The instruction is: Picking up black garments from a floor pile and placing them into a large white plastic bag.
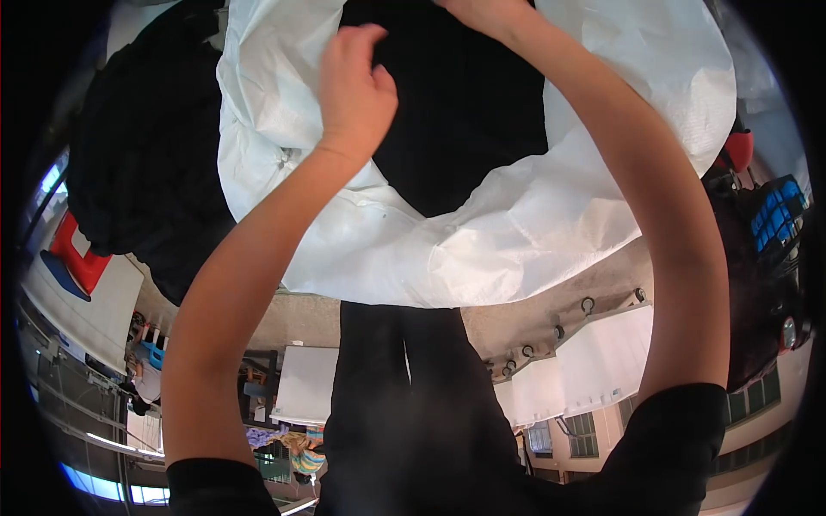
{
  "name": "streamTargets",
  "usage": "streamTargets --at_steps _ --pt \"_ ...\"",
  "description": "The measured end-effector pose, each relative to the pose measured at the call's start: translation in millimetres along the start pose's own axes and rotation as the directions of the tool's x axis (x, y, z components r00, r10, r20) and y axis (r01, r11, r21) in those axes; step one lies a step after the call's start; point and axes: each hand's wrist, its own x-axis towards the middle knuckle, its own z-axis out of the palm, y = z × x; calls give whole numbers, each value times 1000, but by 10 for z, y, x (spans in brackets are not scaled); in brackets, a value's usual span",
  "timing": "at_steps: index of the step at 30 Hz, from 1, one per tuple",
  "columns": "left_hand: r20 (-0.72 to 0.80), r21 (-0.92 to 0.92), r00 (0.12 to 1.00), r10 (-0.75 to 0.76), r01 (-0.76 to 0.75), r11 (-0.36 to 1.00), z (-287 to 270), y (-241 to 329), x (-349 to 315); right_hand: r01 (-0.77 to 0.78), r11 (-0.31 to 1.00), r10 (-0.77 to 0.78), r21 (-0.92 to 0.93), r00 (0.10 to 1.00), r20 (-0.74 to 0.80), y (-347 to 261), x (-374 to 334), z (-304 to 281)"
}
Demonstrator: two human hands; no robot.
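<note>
- Fingers, left hand point(357, 95): loosely bent, gap between index and thumb, nothing seen held there. Contact with what lies beneath: unclear.
- Right hand point(486, 12): cut off by top edge, mostly wrist and back of hand in view. Finger ends not visible, so grip can't be told.
- Main thing: large, crinkled white plastic-looking sack point(516, 232) with a thick, bulky rim, mouth spread wide. Sits under both hands: rim shows outward of the left fingers, curves round on the near side of both hands, comes up again right of the right hand.
- Inside that rim: plain black material, probably cloth point(465, 112), right of and below the left fingers, also nearer the person than the right hand. Too dark to read folds or depth.
- Outside the rim: big, rumpled black fabric bundle point(146, 138), left of the left fingers, just beside the sack. Neither hand on it.
- Progress, my judgement: looks midway. Done: sack mouth spread, black material within the rim. Not done: mouth not closed or tied. Whether the bundle outside counts as left over can't be judged; amount remaining unknown.
- Further off: blue basket-like container point(779, 211), right of and nearer than the right fingers; white panels on casters point(611, 353), well below the right hand.
</note>
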Motion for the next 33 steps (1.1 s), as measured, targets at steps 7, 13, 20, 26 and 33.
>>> streamTargets --at_steps 7,13,20,26,33 --pt "318 421 939 -133 -14 907 -55 -1012 930 220 963 -218 -156 975 31 87 736 72" --pt "70 304 988 -140 112 946 165 -1020 941 132 989 -145 61 936 321 356 896 36" --pt "191 349 958 -214 137 927 74 -660 1085 212 976 -219 56 929 298 269 895 -79" --pt "107 305 985 -133 95 948 200 -678 949 362 926 -297 -110 876 379 175 801 68" --pt "152 451 940 -306 210 868 367 -472 1026 231 966 -258 116 899 353 296 827 295"
